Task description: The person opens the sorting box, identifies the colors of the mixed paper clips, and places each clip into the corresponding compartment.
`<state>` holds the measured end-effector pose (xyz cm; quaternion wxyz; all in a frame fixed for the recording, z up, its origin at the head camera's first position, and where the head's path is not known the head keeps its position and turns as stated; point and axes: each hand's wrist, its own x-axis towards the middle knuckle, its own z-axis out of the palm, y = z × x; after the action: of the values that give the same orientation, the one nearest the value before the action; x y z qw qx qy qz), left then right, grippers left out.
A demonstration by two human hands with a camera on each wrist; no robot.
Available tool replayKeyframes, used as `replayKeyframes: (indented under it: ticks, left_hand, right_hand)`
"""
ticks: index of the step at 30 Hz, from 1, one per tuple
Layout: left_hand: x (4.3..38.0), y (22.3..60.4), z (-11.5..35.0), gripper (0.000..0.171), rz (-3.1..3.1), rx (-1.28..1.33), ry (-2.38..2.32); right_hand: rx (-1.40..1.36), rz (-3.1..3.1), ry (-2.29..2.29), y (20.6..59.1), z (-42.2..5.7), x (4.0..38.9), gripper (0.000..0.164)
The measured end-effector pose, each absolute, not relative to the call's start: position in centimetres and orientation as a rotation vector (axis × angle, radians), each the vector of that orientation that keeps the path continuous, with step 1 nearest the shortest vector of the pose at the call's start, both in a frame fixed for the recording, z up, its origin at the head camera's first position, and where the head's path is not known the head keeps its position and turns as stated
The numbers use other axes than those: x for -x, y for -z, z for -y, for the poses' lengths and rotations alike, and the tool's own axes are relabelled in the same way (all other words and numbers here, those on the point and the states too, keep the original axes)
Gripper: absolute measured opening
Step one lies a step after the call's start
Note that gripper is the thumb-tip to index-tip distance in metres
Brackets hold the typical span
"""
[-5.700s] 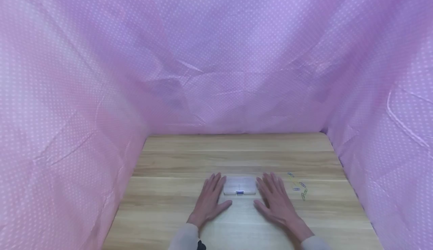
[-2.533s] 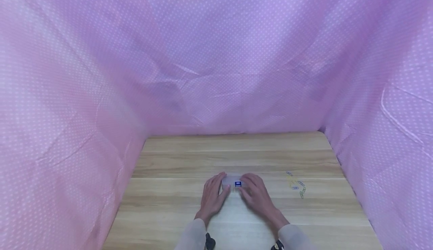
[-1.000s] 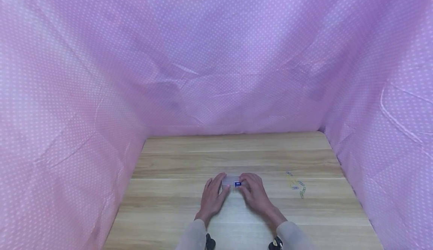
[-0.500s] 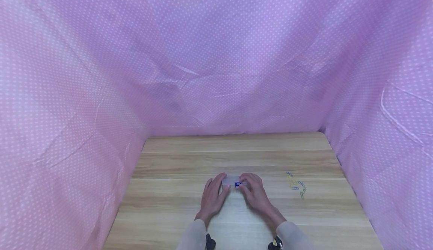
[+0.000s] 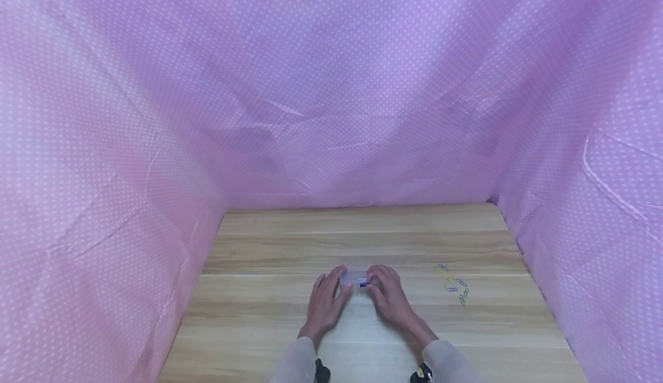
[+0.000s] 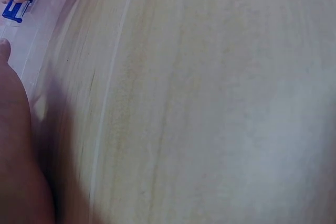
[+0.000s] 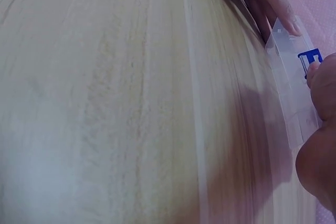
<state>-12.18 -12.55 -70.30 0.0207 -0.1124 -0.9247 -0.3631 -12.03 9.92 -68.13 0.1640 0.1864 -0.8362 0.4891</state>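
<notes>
A small clear plastic box (image 5: 353, 277) with a blue latch (image 5: 362, 283) on its near side is between the two hands over the table. My left hand (image 5: 324, 307) holds its left end, thumb at the near edge and fingers at the far edge. My right hand (image 5: 392, 299) grips the right part, curled fingers on the far side. In the right wrist view a fingertip of the right hand presses on the blue latch (image 7: 310, 57), while left fingers touch the other end of the box (image 7: 291, 95). The left wrist view also shows the latch (image 6: 12, 11) under right-hand fingers.
Several paper clips, among them a blue paper clip (image 5: 452, 289) and a green paper clip (image 5: 463, 299), lie loose right of the hands on the wooden table (image 5: 290, 242). Pink dotted cloth (image 5: 373, 158) hangs around the table's back and sides.
Both hands, first flat on the table beside the box, have come inward and taken hold of it. Over the last second the blue latch shows less of its face by the right fingertips.
</notes>
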Motion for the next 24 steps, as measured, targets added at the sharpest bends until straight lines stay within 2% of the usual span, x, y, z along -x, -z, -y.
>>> replayKeyframes:
  ticks: [16, 24]
  left_hand:
    - [12.1, 71.2, 12.8, 0.057, 2.787, 0.445, 1.026]
    - [12.1, 71.0, 13.5, 0.063, 2.844, 0.499, 1.145]
  right_hand:
    - [-0.543, 2.466, -1.281, 68.2, -10.6, 11.1, 0.023]
    - [-0.538, 2.521, -1.273, 67.7, -11.0, 10.0, 0.022]
